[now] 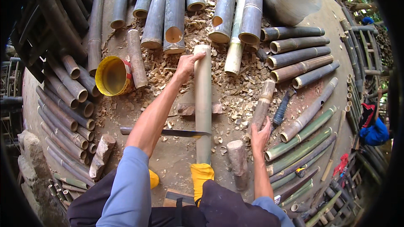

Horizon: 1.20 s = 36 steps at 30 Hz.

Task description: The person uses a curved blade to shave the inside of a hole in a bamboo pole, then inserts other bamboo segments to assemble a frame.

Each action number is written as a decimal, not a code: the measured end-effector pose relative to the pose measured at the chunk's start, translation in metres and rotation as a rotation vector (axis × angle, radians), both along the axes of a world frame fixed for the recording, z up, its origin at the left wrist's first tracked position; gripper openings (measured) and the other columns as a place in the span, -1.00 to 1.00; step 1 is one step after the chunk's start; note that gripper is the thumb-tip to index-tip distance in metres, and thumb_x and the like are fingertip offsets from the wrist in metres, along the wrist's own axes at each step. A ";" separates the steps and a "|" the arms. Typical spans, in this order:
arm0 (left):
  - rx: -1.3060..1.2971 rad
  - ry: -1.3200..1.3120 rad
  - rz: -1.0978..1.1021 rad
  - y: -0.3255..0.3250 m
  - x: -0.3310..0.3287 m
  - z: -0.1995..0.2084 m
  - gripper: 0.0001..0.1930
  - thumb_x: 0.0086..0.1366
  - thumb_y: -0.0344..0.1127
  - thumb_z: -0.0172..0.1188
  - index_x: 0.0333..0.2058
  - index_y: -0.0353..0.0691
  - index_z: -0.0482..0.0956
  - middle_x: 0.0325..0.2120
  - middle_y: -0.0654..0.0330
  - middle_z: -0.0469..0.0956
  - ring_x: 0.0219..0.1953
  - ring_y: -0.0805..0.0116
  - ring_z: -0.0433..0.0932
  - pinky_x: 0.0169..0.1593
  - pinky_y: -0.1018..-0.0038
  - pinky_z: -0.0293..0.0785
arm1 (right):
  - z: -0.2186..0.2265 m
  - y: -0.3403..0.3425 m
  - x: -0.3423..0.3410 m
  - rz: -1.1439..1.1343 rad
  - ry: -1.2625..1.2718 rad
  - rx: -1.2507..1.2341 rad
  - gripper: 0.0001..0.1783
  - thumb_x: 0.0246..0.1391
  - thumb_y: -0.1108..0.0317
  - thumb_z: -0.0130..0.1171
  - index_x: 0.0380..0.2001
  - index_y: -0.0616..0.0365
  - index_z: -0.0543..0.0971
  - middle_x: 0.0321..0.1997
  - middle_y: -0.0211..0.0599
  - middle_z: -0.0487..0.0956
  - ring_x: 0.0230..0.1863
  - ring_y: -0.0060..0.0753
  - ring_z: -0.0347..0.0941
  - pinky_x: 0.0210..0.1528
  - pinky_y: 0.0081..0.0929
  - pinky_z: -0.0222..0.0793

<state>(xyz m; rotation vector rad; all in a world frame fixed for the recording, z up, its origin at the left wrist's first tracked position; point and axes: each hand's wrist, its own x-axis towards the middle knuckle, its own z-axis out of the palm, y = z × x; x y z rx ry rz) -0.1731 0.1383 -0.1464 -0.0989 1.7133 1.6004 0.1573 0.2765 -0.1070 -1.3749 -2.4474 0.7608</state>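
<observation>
My left hand (190, 65) grips the upper end of a pale, scraped bamboo tube (203, 86). The tube points away from me over a small wooden block (185, 109), its near end against my yellow boot (202, 174). A long dark blade (176, 133) lies crosswise at the tube's lower half; my left forearm covers part of it, and whether it cuts in I cannot tell. On the right, my right hand (261, 134) closes round the lower end of a short, worn bamboo piece (264, 96). Beside it lies a dark, wrapped tool handle (281, 109).
Chips (235, 96) cover the ground ahead. Bamboo tubes, some with cut holes (174, 17), lie at the far side, with more stacked left and right. A yellow bucket (112, 75) sits left, a log piece (237, 157) near my right arm. Another person (374, 132) is far right.
</observation>
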 end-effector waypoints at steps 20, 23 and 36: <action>-0.894 0.663 -1.157 -0.250 0.087 0.073 -0.46 -0.24 -0.12 0.41 -0.23 -0.16 0.45 -0.40 -0.01 0.56 -0.27 -0.07 0.54 -0.20 0.16 0.45 | -0.015 -0.150 0.026 0.441 -0.192 -0.481 -0.29 -0.13 -0.15 0.26 -0.21 0.33 0.40 -0.48 0.29 0.53 -0.36 0.27 0.51 -0.36 0.00 0.41; -0.842 0.746 -1.071 -0.265 0.086 0.049 -0.61 -0.20 -0.25 0.32 -0.30 -0.13 0.49 -0.48 0.00 0.56 -0.34 -0.05 0.55 -0.27 0.16 0.48 | -0.014 -0.159 0.026 0.428 -0.165 -0.451 -0.29 -0.13 -0.18 0.25 -0.25 0.33 0.41 -0.52 0.28 0.52 -0.40 0.27 0.51 -0.40 0.00 0.40; -0.616 0.184 -1.174 -0.253 0.062 0.033 -0.66 -0.30 -0.26 0.38 -0.50 -0.28 0.54 -0.63 0.14 0.53 -0.53 0.23 0.52 -0.39 0.31 0.44 | 0.025 -0.115 0.124 0.287 -0.316 0.107 -0.12 -0.25 0.22 0.38 0.17 0.17 0.23 0.04 0.13 0.39 0.00 0.07 0.36 0.05 -0.26 0.28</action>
